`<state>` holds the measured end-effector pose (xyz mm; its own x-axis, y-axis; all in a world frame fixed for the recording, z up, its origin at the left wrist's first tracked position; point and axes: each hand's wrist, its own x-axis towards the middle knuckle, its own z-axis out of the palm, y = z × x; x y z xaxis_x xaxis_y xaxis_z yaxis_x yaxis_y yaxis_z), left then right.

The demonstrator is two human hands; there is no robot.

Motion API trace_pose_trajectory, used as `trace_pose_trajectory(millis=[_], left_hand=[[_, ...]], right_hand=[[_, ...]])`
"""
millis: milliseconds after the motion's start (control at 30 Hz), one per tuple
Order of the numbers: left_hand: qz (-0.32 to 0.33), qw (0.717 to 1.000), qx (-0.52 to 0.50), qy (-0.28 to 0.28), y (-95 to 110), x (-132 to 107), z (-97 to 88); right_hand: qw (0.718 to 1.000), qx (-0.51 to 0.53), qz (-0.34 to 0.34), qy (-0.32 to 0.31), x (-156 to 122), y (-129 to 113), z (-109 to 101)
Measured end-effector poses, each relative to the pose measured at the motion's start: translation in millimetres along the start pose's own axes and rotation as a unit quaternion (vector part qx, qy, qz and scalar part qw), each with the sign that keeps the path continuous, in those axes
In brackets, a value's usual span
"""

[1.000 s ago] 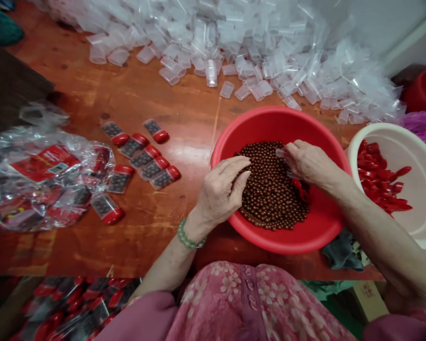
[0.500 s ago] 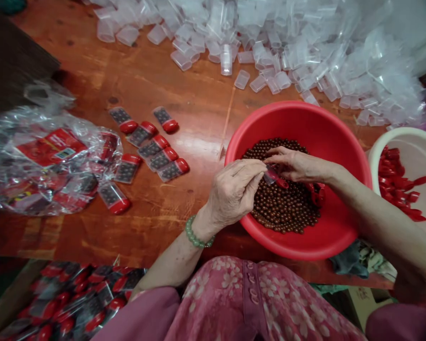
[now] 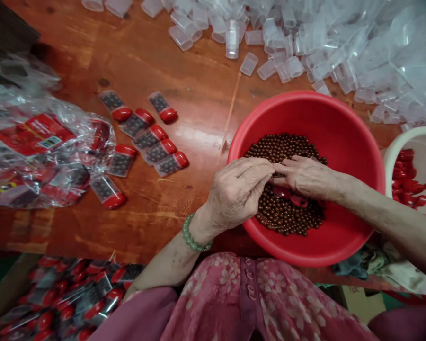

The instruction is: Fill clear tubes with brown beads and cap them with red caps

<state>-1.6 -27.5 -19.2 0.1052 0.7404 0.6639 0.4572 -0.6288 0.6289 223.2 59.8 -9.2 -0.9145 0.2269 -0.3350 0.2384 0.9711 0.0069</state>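
Brown bead-like balls [image 3: 287,220] are heaped in a red plastic basin [image 3: 348,237]. My left hand [image 3: 236,192], with a green bead bracelet [image 3: 188,232] at the wrist, is closed in a pinch over the basin's left side. What it grips is mostly hidden now; half a second ago a small clear plastic container showed at its fingertips. My right hand [image 3: 305,177] lies palm down on the balls with its fingers stretched apart, their tips meeting my left fingertips. Below it, red plastic pieces [image 3: 298,200] rest on the balls.
Many clear plastic containers [image 3: 248,64] are piled at the back. Several filled cases with red caps [image 3: 168,163] lie left of the basin, beside a clear bag [image 3: 85,137] of more. A white tub [image 3: 390,161] holds red caps [image 3: 410,182]. More filled cases [image 3: 74,298] are below the table edge.
My right hand has lowered onto the balls and flattened, covering the clear container and part of the red pieces. My left hand stays pinched. The view has shifted slightly.
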Motion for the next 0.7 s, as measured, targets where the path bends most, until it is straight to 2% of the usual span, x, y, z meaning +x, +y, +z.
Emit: trace_pose_trajectory(millis=[100, 200, 367, 467, 600, 700], left_hand=[[-0.008, 1.000, 0.002, -0.008, 0, 0, -0.4], [-0.009, 1.000, 0.012, -0.011, 0, -1, -0.9], [-0.008, 1.000, 0.014, -0.013, 0, 0, -1.3], [-0.004, 1.000, 0.009, -0.006, 0, 0, -0.6], [-0.008, 1.000, 0.003, 0.002, 0, 0, 0.6], [-0.008, 1.000, 0.003, 0.000, 0, 0, 0.2]], right_hand=[[1.000, -0.025, -0.011, 0.000, -2, -4, 1], [1.000, -0.027, 0.009, -0.004, -9, -9, -4], [0.992, -0.054, 0.113, 0.014, -27, -22, -30], [0.981, -0.082, 0.178, 0.000, -29, -17, -38], [0.962, -0.080, 0.252, -0.074, -13, 13, -22], [0.953, -0.067, 0.285, -0.082, 5, 28, -6]])
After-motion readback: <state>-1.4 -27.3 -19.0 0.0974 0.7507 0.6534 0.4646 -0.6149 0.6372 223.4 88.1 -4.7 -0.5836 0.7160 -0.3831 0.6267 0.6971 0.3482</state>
